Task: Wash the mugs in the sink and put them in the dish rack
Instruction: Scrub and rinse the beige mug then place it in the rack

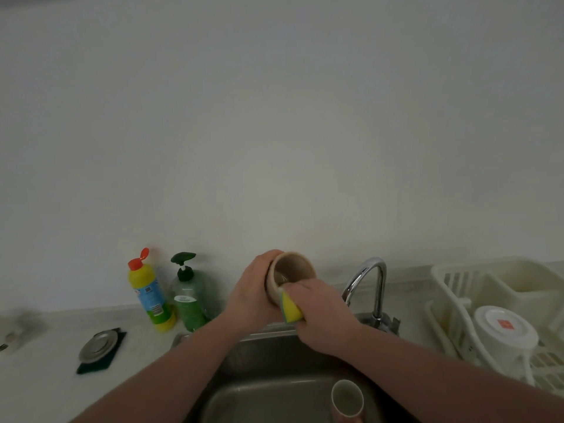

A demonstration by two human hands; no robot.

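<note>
My left hand (pixel 254 290) grips a beige mug (pixel 293 270) held above the steel sink (pixel 244 377), its mouth tilted toward me. My right hand (pixel 323 319) holds a yellow and green sponge (pixel 290 306) pressed against the mug's lower rim. A second mug (pixel 347 398), pinkish outside and pale inside, stands upright in the sink basin at the lower right. A white mug (pixel 505 331) lies upside down in the cream dish rack (pixel 451 279) at the right.
A chrome tap (pixel 370 282) rises behind the sink, right of my hands. On the counter at the left stand a yellow bottle (pixel 151 293) with a red cap and a green soap dispenser (pixel 189 296). A metal sink strainer (pixel 97 346) lies on a dark green pad.
</note>
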